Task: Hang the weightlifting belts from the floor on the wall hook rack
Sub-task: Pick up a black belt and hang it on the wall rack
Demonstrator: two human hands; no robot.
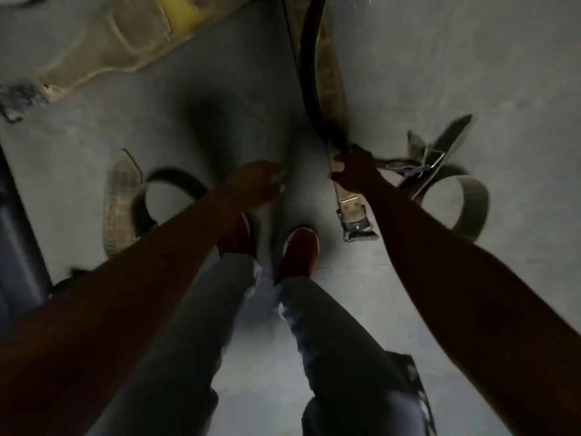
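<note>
My right hand point(353, 166) is closed around a long tan-and-black weightlifting belt point(317, 73) near its buckle end, and the metal buckle point(353, 215) dangles below my fist. The belt runs up out of the top of the frame. My left hand point(259, 180) hovers beside it, empty, with loosely curled fingers. A second belt point(125, 196) lies curled on the grey floor at the left, tan outside and dark inside. A third dark belt point(456, 196) lies looped on the floor at the right, behind my right arm. No wall hook rack is in view.
My legs in pale jeans and red shoes point(300, 251) stand on the grey floor point(471, 58) below my hands. A pale padded object with a yellow patch point(125, 36) lies at the top left. A dark bar point(19, 234) runs along the left edge.
</note>
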